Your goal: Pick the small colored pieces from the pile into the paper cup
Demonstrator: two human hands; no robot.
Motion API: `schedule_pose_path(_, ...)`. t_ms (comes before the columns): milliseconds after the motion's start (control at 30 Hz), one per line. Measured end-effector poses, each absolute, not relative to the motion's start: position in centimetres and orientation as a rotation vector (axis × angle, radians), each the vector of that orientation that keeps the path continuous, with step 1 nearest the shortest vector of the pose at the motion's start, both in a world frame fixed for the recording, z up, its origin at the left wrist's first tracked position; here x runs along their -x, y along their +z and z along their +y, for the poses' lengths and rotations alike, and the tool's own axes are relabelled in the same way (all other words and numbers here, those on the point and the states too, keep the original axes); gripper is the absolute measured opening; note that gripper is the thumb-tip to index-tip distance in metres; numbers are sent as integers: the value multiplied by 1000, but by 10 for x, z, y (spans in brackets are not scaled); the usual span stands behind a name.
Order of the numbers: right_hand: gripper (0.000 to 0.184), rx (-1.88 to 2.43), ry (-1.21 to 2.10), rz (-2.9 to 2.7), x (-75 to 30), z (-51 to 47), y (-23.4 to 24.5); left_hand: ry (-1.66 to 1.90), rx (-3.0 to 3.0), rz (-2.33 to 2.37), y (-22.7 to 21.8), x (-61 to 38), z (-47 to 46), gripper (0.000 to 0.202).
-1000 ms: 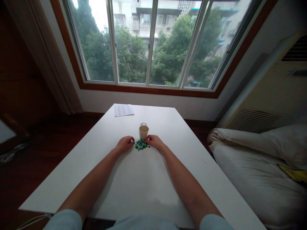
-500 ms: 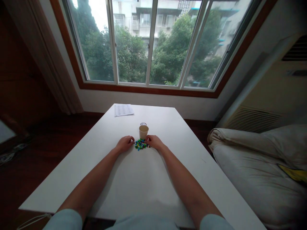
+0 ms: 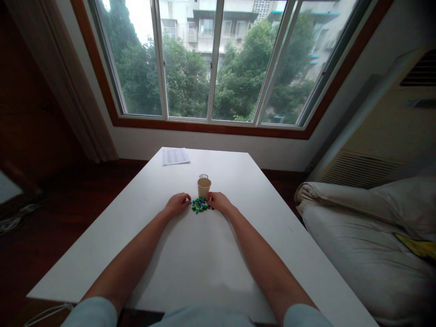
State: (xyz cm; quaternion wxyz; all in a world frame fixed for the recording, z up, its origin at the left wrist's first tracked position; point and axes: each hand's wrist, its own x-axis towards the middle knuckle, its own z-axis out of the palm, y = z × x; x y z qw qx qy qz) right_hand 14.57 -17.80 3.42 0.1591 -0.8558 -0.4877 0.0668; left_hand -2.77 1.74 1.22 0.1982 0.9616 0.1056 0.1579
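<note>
A small heap of beads (image 3: 199,205), mostly green and blue with some dark and pale ones, lies on the white table between my hands. My left hand (image 3: 177,204) rests at the heap's left side, fingers curled in a pinch; anything between the fingertips is too small to make out. At the right side, my right hand (image 3: 218,201) has thumb and fingers drawn together over the edge of the beads, and what they hold is hidden. Just behind the heap stands an upright paper cup (image 3: 204,187), close to my right fingertips. Its inside bottom cannot be seen.
Behind the cup lies a thin dark loop (image 3: 203,175), partly hidden. Sheets of paper (image 3: 175,156) lie at the table's far left corner. The white table (image 3: 204,263) stands before a window, with a bed (image 3: 340,236) to its right.
My right fingertips have drawn slightly away from the beads, up and to the right. My left hand, the cup and the heap look unmoved.
</note>
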Motion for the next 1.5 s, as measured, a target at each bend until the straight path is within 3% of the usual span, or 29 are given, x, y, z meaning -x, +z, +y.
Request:
schedule_pose_path(500,13,2480,169,-1303,-146,-176,32,427,-2681,316,11,28,18,22)
schedule_pose_path(1233,28,1989,146,-870,-175,-179,2,456,-2696,289,7,26,19,21)
schedule_pose_path(1500,25,1664,364,-798,-185,-171,-15,431,-2676,309,9,26,19,21)
